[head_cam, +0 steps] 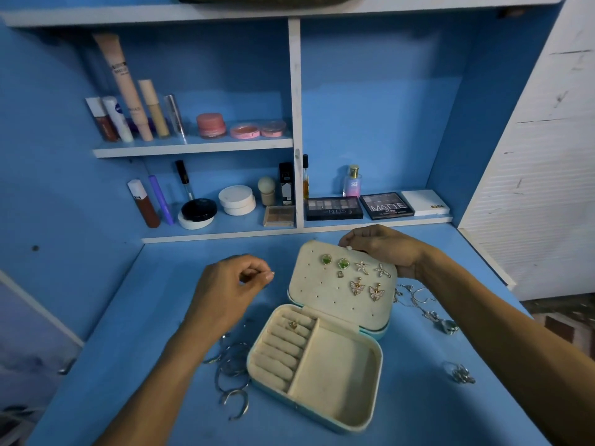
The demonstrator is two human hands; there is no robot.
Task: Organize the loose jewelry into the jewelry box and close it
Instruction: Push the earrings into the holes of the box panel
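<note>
Earrings (pixel 357 275) sat in the lid (pixel 317 286) of the open jewelry box (pixel 376 381). Bangles (pixel 232 365) left of it and chains (pixel 428 309) right of it lay loose. The right hand (pixel 383 249) had its grip on the lid. The left hand (pixel 228 284) was curled in a pinch; whether it held anything I cannot tell.

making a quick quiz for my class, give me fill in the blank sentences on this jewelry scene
The jewelry box lies ___.
Its ring rolls hold exactly ___ ring.
The top two earrings on the lid have ___ stones.
The silver bangles lie to the box's ___.
Missing words: open; one; green; left.
</note>
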